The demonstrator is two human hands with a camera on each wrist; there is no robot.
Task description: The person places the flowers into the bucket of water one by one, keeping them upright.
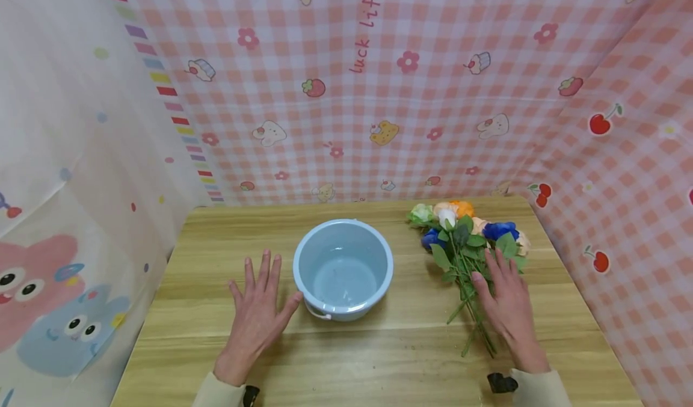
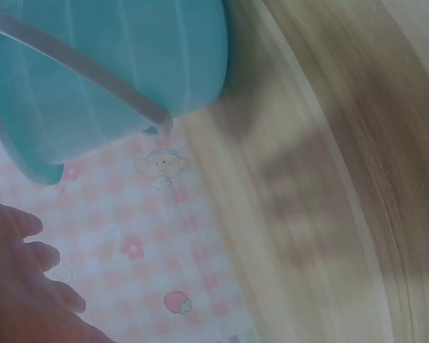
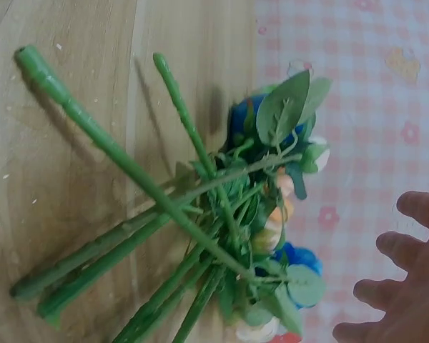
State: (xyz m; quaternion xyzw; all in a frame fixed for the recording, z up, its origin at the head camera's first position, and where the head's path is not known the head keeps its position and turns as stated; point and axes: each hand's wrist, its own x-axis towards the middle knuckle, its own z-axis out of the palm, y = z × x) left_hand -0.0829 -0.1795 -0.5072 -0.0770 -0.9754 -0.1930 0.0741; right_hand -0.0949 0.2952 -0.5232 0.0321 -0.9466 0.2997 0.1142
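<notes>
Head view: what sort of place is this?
Probably a makeshift tabletop work booth: a wood-grain table closed in by pink checked cloth behind and white cartoon-print cloth on the left.

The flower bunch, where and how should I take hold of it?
Probably by the stems, just below the leaves, with the right hand coming from above and the right: the stems draw together there into a narrow bundle, while the blooms spread wide at the far end.
</notes>
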